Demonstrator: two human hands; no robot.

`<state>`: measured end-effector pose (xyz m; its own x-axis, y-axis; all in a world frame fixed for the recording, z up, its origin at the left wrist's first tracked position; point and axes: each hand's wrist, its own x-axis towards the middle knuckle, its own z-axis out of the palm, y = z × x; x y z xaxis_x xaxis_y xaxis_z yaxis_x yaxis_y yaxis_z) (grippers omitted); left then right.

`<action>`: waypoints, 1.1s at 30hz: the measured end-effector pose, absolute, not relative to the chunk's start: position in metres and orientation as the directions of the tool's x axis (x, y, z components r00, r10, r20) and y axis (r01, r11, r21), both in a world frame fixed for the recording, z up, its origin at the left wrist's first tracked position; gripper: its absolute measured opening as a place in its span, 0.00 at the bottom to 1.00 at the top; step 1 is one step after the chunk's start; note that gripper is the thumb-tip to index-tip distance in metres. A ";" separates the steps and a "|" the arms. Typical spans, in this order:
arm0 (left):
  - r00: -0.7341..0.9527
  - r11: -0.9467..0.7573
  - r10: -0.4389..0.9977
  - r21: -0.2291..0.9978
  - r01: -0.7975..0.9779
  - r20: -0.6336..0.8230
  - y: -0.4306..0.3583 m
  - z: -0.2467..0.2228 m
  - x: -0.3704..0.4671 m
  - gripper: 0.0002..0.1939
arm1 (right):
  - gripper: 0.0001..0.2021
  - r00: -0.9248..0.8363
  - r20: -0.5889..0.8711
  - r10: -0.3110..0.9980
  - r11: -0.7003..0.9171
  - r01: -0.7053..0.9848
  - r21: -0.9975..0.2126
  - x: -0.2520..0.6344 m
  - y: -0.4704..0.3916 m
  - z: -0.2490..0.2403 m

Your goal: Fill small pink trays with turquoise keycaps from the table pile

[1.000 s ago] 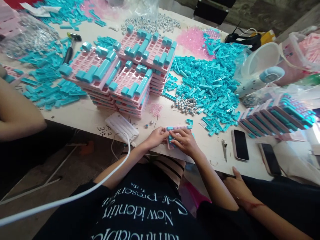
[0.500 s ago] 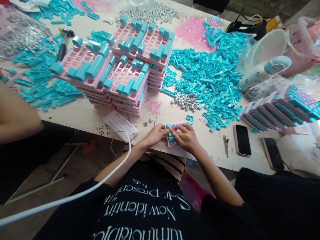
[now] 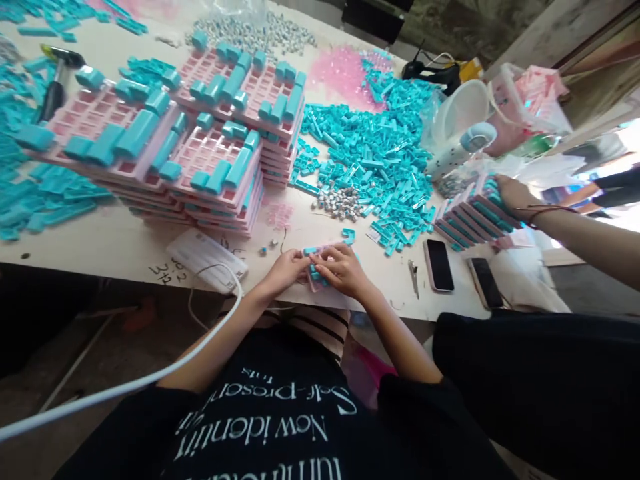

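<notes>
A small pink plastic frame with turquoise pieces [image 3: 315, 283] lies at the table's front edge, partly hidden by my fingers. My left hand [image 3: 286, 272] is closed on its left side, thumb and fingers pinched together. From the right, my right hand [image 3: 344, 269] bends over the frame with its fingers pressed onto the turquoise pieces. Whether a small loose part is between the fingertips is hidden. Just beyond lies a loose turquoise piece [image 3: 349, 235]. Two tiny metallic parts [image 3: 269, 247] and a few clear pink bits [image 3: 280, 215] lie to the left.
Tall stacks of pink frames [image 3: 220, 157] stand at left, beside a hammer [image 3: 54, 87]. Turquoise pieces [image 3: 370, 153] and small metallic parts [image 3: 340, 203] are heaped ahead. At right are two phones [image 3: 440, 265], a hair clip [image 3: 414, 279], and a co-worker's hand [image 3: 515, 199] on a row of frames [image 3: 463, 217].
The view has swung right, so the table's things sit farther left. A co-worker's hand has come onto the row of frames at right. My hands stay on the small frame, nearly unchanged.
</notes>
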<state>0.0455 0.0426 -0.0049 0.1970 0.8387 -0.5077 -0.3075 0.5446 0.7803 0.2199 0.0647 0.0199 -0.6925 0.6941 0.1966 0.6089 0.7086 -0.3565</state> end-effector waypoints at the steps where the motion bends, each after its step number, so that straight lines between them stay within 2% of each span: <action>1: 0.198 0.541 0.841 0.782 -0.311 -0.503 0.043 -0.004 0.046 0.14 | 0.15 -0.690 0.199 0.696 0.706 0.607 -0.364 0.221 0.065 0.019; 7: 0.190 0.524 0.852 0.793 -0.310 -0.488 0.041 -0.006 0.047 0.17 | 0.11 -0.634 0.221 0.741 0.637 0.560 -0.530 0.219 0.074 0.013; 10: 0.213 0.479 0.876 0.826 -0.296 -0.432 0.038 -0.007 0.046 0.20 | 0.09 -0.567 0.236 0.789 0.582 0.566 -0.583 0.214 0.072 0.019; 14: 0.221 0.338 0.933 0.905 -0.257 -0.285 0.033 -0.001 0.042 0.19 | 0.11 -0.506 0.244 0.828 0.553 0.659 -0.510 0.211 0.068 0.040; 17: 0.249 0.223 0.952 0.958 -0.178 -0.176 0.027 0.007 0.039 0.16 | 0.27 -0.536 0.170 0.827 0.556 0.736 -0.385 0.215 0.071 0.058; 18: 0.261 0.186 0.955 0.971 -0.151 -0.142 0.025 0.010 0.038 0.16 | 0.29 -0.568 0.135 0.812 0.575 0.738 -0.352 0.217 0.072 0.063; 20: 0.288 0.110 0.955 0.988 -0.108 -0.075 0.021 0.016 0.037 0.17 | 0.27 -0.639 0.069 0.766 0.622 0.709 -0.332 0.220 0.075 0.071; 23: 0.326 0.007 0.945 0.999 -0.036 0.006 0.015 0.023 0.036 0.21 | 0.20 -0.700 0.015 0.714 0.646 0.651 -0.399 0.223 0.076 0.080; 27: 0.319 -0.068 0.947 0.995 0.077 0.040 0.011 0.028 0.037 0.27 | 0.18 -0.711 0.029 0.703 0.644 0.618 -0.451 0.224 0.071 0.086; 33: 0.282 -0.068 0.959 0.983 0.173 0.017 0.010 0.024 0.039 0.22 | 0.19 -0.718 0.102 0.689 0.688 0.602 -0.405 0.226 0.064 0.081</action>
<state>0.0390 0.0104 0.0237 0.2822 0.9592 0.0171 0.1725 -0.0683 0.9826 0.2259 0.0642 0.0811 -0.7178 0.6888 0.1016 0.6025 0.6876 -0.4053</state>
